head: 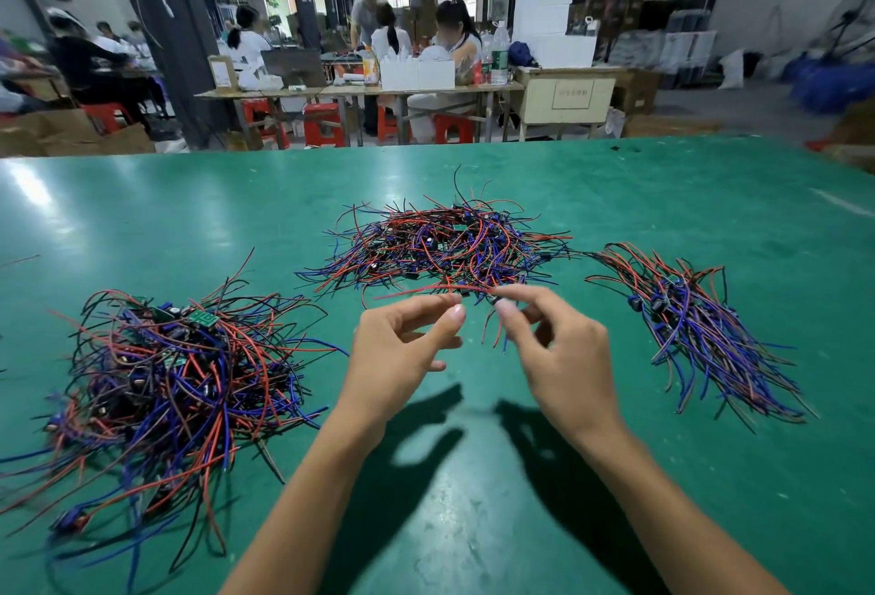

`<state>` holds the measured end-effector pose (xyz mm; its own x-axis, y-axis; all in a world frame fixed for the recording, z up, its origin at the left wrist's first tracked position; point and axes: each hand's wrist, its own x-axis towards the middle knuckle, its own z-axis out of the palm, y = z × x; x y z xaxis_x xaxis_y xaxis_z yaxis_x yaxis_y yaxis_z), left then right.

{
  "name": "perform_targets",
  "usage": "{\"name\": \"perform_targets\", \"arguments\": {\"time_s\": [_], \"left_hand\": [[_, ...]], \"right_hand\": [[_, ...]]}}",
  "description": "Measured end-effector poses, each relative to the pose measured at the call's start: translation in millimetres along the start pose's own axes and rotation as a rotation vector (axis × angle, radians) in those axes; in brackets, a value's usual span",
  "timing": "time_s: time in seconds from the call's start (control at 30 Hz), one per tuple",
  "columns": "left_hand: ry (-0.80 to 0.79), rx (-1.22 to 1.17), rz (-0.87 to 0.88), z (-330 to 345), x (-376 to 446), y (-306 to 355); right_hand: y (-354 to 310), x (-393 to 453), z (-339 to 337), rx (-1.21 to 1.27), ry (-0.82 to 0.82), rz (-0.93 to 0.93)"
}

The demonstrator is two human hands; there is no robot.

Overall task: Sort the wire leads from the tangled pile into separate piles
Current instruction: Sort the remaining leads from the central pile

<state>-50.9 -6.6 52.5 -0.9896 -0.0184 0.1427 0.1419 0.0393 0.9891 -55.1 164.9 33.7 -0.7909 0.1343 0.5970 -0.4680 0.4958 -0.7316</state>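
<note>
— What does the scene show?
— A person's two bare hands work above a green table [142, 215] in a busy workshop. The left hand [402, 348] pinches a red wire [416, 290] between thumb and forefinger, its other fingers loosely curled. The right hand [554, 348] pinches the other end of the same lead, where a small dark part sits and short red and blue ends hang down below the fingertips.

— Where are the wires?
— In three heaps. The tangled pile [445, 244] of red, blue and black leads lies in the middle of the table, just beyond the hands; the held wire is raised at its near edge. A big loose pile [175, 372] with small green circuit boards [206, 319] sits to the left. A neater bundle [696, 324], its wires lying roughly the same way, sits to the right, well apart from the left heap.

— And behind?
— Other workers [454, 36] sit at long tables [360, 92] on red stools [322, 123], with white boxes [416, 73] and bottles [499, 52] around them. The background is blurred.
</note>
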Motion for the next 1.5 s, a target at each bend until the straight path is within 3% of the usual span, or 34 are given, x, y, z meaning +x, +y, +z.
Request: {"name": "perform_targets", "arguments": {"time_s": [0.23, 0.3, 0.37, 0.4, 0.47, 0.5, 0.57, 0.67, 0.8, 0.93, 1.07, 1.17, 1.27, 1.4, 1.5], "left_hand": [[0.012, 0.1, -0.035, -6.1, 2.5, -0.2], [0.011, 0.131, -0.042, -6.1, 3.0, -0.4], [0.013, 0.153, -0.046, -5.5, 3.3, -1.7], [0.012, 0.163, -0.047, -5.1, 3.8, -2.8], [0.011, 0.187, -0.044, -4.6, 4.4, -4.6], [0.01, 0.198, -0.042, -4.3, 4.8, -5.7], [0.007, 0.207, -0.047, -3.9, 5.1, -7.8], [-0.008, 0.216, -0.06, -3.6, 5.3, -10.5], [-0.012, 0.221, -0.078, -3.4, 4.8, -15.5], [-0.023, 0.265, -0.081, -2.8, 6.3, -20.4], [0.026, 0.293, -0.055, 0.6, 7.4, -23.1], [0.114, 0.313, -0.042, 4.7, 7.0, -21.4], [0.118, 0.286, -0.036, 8.9, 6.1, -15.4], [-0.086, 0.093, -0.156, 13.1, 0.7, -9.2], [-0.155, 0.026, -0.149, 8.5, -1.8, -7.6]], "right_hand": [[46.2, 88.5, -77.2, 0.085, 0.366, 0.374], [72.9, 102.7, -108.9, -0.219, 0.256, 0.507], [91.3, 101.7, -128.2, -0.682, 0.017, 0.652], [96.0, 98.4, -131.5, -0.871, -0.047, 0.643], [94.1, 93.3, -123.8, -0.989, 0.016, 0.482], [88.3, 90.8, -112.2, -0.953, 0.047, 0.371], [76.6, 88.3, -77.8, -0.794, -0.092, 0.28], [68.7, 80.1, -14.5, -0.591, -0.321, 0.455], [73.4, 75.2, 35.6, -0.692, -0.274, 0.443], [77.2, 79.9, 36.8, -0.552, -0.256, 0.527], [68.2, 59.5, 15.7, -0.099, -0.092, 0.496], [56.1, 31.8, 1.6, 0.104, -0.055, 0.41], [40.4, 7.5, -4.0, 0.23, -0.119, 0.283], [19.9, -9.1, 0.7, 0.255, -0.326, 0.139], [11.9, -12.9, 4.9, 0.19, -0.351, 0.093]]}}
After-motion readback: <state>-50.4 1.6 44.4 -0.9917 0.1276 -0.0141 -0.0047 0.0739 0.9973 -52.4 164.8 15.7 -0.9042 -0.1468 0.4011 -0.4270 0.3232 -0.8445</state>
